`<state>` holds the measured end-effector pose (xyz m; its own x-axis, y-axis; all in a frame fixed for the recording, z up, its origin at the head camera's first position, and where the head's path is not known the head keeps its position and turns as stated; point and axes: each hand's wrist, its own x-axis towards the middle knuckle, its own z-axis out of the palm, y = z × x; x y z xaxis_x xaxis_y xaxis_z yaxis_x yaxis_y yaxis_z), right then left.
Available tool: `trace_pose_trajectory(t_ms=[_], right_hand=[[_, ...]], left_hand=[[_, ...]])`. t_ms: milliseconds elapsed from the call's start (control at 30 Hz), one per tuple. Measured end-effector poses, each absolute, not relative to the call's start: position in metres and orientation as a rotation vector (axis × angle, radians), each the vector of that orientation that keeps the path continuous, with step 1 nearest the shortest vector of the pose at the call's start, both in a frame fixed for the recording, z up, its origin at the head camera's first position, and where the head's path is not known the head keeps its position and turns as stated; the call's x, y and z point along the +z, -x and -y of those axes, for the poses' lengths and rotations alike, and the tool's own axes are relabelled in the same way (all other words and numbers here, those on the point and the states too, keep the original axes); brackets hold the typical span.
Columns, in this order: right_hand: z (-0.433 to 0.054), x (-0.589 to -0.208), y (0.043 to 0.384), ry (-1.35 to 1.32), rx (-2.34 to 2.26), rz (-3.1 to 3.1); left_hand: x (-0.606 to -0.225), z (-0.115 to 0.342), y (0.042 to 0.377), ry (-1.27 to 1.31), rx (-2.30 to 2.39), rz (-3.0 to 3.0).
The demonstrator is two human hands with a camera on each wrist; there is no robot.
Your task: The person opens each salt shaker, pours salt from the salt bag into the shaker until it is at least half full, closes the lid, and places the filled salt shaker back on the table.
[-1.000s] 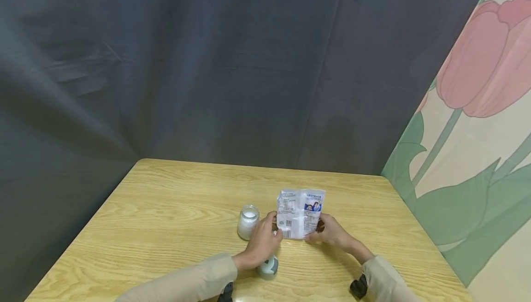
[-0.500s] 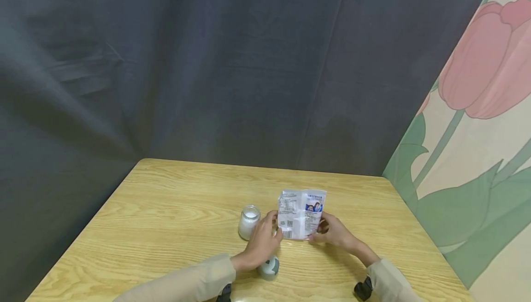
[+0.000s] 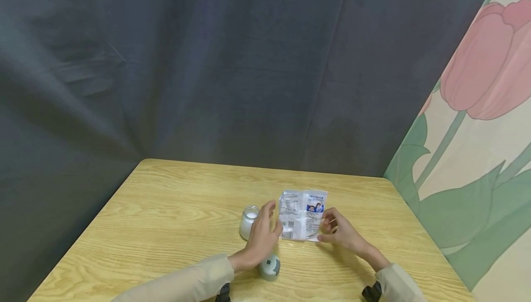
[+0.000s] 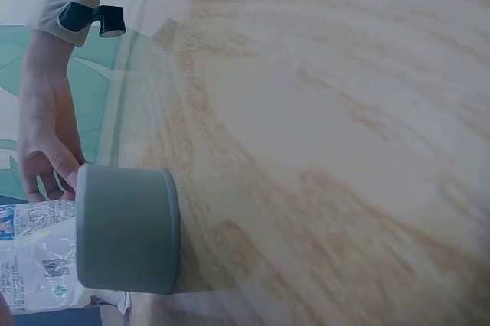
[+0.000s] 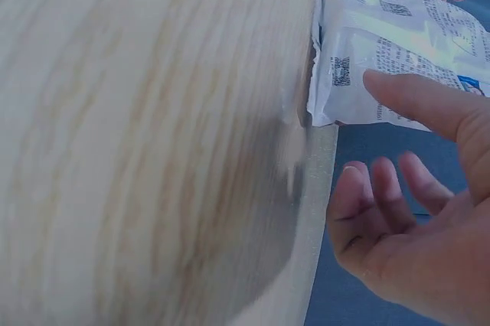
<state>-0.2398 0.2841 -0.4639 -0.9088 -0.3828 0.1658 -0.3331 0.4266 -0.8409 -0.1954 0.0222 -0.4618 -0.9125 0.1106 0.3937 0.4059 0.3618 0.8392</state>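
A white printed plastic packet (image 3: 302,215) stands upright on the table, with small text, a barcode and a blue picture. My left hand (image 3: 262,237) is beside its left edge, fingers extended and apart from it. On the other side, my right hand (image 3: 340,232) has loosely bent fingers; in the right wrist view its thumb (image 5: 413,96) overlaps the packet's face while the other fingers (image 5: 383,188) hang free below. A glass jar (image 3: 248,222) of white contents stands left of my left hand, partly hidden by it. Near my left wrist sits a pale green round container (image 3: 269,267), smooth-sided in the left wrist view.
The wooden table (image 3: 178,210) carries these things near its middle and front. A dark curtain (image 3: 249,71) hangs behind it, and a wall painted with tulips (image 3: 477,62) rises along the right side. Both sleeves have black wrist cameras, the right one (image 3: 371,292) near the front.
My left hand has come away from the packet's left edge and straightened its fingers. My right hand has moved slightly right and loosened from the packet, which stays standing.
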Motion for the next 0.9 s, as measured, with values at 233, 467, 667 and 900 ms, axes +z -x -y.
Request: trace_pose_trajectory(t_ms=[233,467,667,900], right_hand=[[-0.285,-0.459,0.234,0.643,-1.572,-2.673],[-0.280,-0.455,0.226,0.624,-1.539,-2.791],[-0.273,-0.449,0.215,0.724,-1.489,-2.863],[-0.266,-0.444,0.207,0.999,-1.482,-2.754]], left_hand=[[-0.458,-0.017,0.196,0.517,-1.582,2.296],[-0.456,-0.011,0.198,0.573,-1.596,2.236],[-0.453,-0.006,0.201,0.637,-1.616,2.129],[-0.450,-0.002,0.207,0.640,-1.567,2.086]])
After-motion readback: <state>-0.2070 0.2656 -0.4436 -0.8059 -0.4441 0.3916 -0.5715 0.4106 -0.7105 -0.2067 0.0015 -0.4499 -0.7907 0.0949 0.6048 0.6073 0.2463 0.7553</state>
